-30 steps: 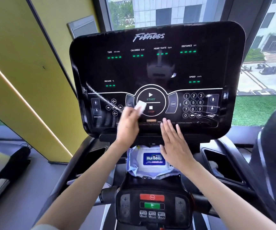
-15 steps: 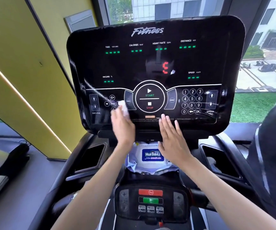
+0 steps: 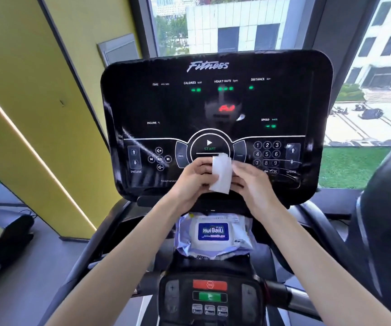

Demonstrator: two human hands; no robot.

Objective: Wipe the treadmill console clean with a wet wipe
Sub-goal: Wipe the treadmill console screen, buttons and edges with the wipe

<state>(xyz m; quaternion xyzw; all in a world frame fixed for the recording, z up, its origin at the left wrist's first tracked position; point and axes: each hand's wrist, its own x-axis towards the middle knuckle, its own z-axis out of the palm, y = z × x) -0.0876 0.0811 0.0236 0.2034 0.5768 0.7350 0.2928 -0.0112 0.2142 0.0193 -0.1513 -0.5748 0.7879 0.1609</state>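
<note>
As the left hand point(image 3: 193, 182) and right hand point(image 3: 252, 184) pinch a folded wet wipe point(image 3: 221, 176) before the lower centre of the treadmill console point(image 3: 213, 102), the limp, light, damp sheet looks best gripped by its edges.

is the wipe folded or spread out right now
Folded: the small white wet wipe is a narrow rectangular pad, not an open sheet, held between the left hand and right hand before the black console.

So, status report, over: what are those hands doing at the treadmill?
Hands: left hand and right hand both grip wet wipe. Held before console centre; wipe pack below, not blocking.
</note>
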